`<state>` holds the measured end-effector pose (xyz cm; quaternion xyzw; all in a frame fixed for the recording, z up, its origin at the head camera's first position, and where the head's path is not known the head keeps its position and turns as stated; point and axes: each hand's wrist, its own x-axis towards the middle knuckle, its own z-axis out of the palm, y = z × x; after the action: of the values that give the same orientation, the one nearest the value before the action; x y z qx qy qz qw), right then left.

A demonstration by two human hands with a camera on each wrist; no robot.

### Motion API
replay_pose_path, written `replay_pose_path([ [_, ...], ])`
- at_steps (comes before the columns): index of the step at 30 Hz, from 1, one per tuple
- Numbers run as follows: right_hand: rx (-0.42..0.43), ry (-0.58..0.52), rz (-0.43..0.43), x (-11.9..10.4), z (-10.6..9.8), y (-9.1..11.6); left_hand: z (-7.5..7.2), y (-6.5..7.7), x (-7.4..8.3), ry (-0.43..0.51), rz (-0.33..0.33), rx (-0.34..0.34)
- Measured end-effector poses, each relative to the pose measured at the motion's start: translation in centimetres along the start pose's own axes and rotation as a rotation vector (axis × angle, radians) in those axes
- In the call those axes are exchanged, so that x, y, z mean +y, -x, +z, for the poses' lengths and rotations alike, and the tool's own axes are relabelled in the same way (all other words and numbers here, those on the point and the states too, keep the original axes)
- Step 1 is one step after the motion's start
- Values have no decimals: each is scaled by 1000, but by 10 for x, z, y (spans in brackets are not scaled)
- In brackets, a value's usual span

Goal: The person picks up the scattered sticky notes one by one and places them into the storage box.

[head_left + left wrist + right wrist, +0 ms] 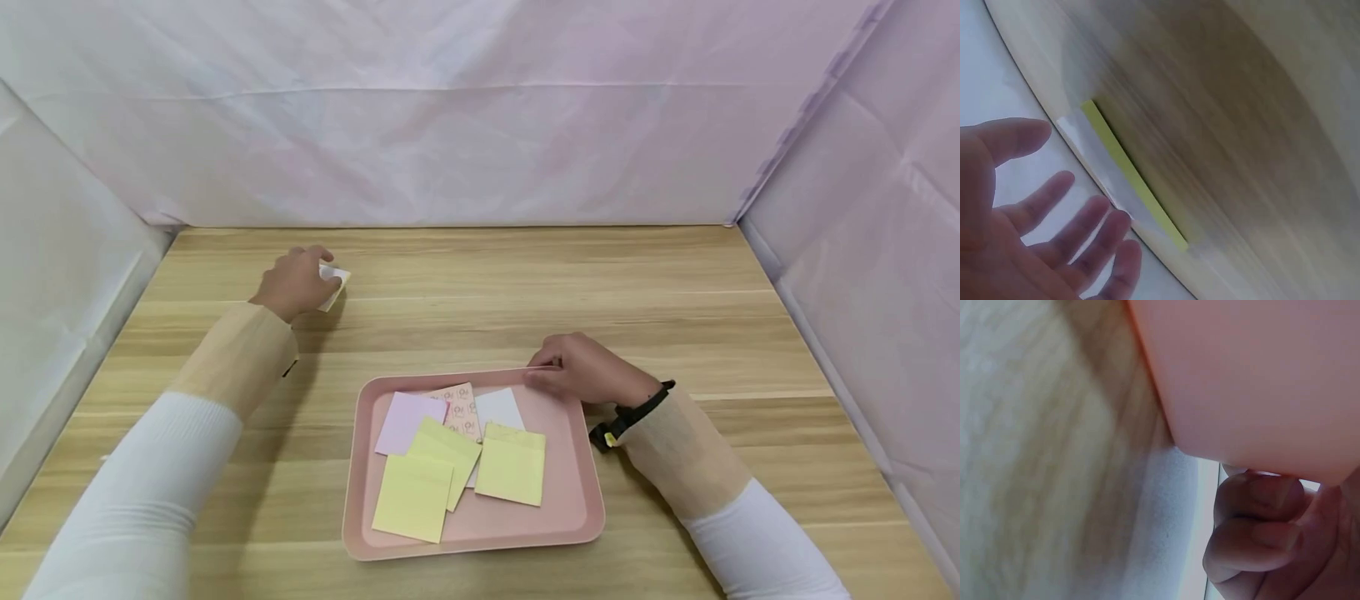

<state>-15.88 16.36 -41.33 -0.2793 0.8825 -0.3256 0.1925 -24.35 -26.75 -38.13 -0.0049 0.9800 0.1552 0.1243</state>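
Observation:
Far back on the left of the table, my left hand is over a small note pad with a pale top. The left wrist view shows its fingers apart from the pad's yellow edge, with a gap between them. My right hand grips the far right rim of a pink tray, thumb on the inner side and curled fingers outside. In the tray lie several sticky-note pads: yellow, lilac, white and a patterned pink one, some overlapping.
The wooden table is bounded by a white cloth wall at the back and more cloth at both sides. A black strap circles the right wrist.

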Motion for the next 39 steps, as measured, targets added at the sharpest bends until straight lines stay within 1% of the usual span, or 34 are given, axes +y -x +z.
replay_pose_path([
  [4,5,-2,-6,-1,0,1,1,0,-1,-31,-26,16],
  [8,7,2,-11,0,0,1,3,-1,0,-53,-43,2],
  [12,10,2,0,1,0,1,4,0,2,-71,-48,6],
  [19,7,3,-3,1,1,1,3,3,2,-60,-55,6],
  [23,9,1,0,1,1,1,2,3,-1,-61,-45,20],
  [26,7,6,-17,1,0,2,3,4,-2,-60,-39,16],
  [29,8,5,-13,1,0,2,2,5,-1,-59,-42,15],
  [32,7,0,0,1,1,2,1,6,0,-60,-59,4],
  [36,-5,0,10,1,1,2,1,8,1,-61,-94,-30],
  [39,-6,-3,13,0,0,2,1,8,1,-68,-115,-22],
])
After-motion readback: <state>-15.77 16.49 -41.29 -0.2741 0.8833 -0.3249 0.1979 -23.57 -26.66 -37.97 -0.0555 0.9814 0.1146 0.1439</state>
